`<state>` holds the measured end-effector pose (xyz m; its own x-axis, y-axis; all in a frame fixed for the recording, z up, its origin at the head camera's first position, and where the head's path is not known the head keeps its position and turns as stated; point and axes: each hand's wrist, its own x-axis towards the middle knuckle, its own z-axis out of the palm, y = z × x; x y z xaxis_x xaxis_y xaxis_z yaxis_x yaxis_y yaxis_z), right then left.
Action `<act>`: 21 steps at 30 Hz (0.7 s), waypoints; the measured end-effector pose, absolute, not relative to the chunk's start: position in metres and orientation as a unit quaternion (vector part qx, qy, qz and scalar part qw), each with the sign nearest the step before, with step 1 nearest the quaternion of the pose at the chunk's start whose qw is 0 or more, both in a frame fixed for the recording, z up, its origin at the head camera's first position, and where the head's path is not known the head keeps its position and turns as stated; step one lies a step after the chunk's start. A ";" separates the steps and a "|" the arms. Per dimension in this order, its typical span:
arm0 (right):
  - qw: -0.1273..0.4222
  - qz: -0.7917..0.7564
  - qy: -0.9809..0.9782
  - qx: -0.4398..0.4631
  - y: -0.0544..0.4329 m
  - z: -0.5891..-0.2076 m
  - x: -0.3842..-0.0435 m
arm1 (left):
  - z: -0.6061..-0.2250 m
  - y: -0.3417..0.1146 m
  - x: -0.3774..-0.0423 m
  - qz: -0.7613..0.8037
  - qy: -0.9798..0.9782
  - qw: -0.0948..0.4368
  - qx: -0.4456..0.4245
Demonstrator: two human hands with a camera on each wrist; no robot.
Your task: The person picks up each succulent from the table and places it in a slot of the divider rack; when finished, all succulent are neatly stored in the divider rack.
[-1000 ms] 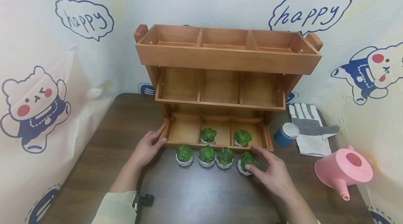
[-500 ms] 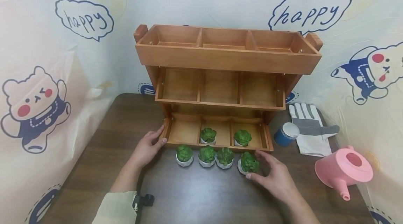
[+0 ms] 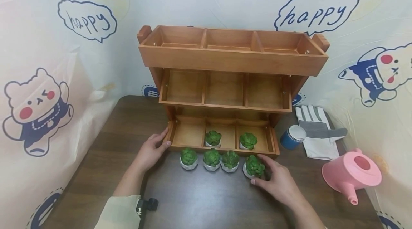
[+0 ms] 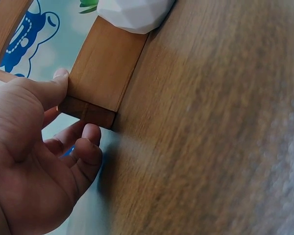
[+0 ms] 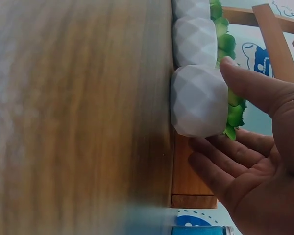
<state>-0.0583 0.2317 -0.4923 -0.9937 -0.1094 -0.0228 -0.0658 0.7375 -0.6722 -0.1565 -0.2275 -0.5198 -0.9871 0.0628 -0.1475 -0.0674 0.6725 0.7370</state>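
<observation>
"One right hand (image 3: 280, 181) to begin with: fingers spread or pinching?"

"Spread, with thumb well away from forefinger, in a loose cup around the end plant (image 3: 255, 165). Firm contact with its white pot (image 5: 198, 100)? Cannot tell."

"And for the left hand (image 3: 152, 151)?"

"A thumb-and-forefinger pinch on the left end of the shelf (image 3: 233, 61), down at the bottom tray (image 3: 188, 134). Beside that corner, other fingers in a loose curl."

"Exact place of the end plant?"

"Upright on the table (image 3: 199, 204), just in front of the tray, to the right of three more plants (image 3: 230, 160) in a row. Inside the tray, one plant (image 3: 213, 138) in the middle compartment, another (image 3: 248, 140) in the right."

"Farther out?"

"Just beside the shelf, a blue tin (image 3: 292, 136); next to that, a glove (image 3: 317, 132); then a pink watering can (image 3: 349, 171)."

"Likely trouble from here?"

"Probably a tipped pot, from a grip too high on the leaves. Possibly a knocked neighbour too, from a careless thumb in so narrow a gap. With too low a lift, perhaps a base caught on the tray's front edge."

"And on the left?"

"Perhaps a shifted shelf and wobbling plants, from too hard a pull."
</observation>
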 end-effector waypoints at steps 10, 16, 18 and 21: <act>0.048 -0.336 0.940 -0.035 0.229 -0.491 -0.062 | -0.521 -0.227 -0.157 0.400 0.913 0.076 0.001; 0.053 -0.329 0.942 -0.026 0.229 -0.489 -0.062 | -0.522 -0.227 -0.158 0.395 0.915 0.078 0.002; 0.049 -0.329 0.943 -0.026 0.229 -0.490 -0.061 | -0.522 -0.227 -0.158 0.395 0.916 0.077 0.002; 0.040 -0.333 0.942 -0.027 0.230 -0.490 -0.060 | -0.521 -0.228 -0.158 0.395 0.916 0.075 0.003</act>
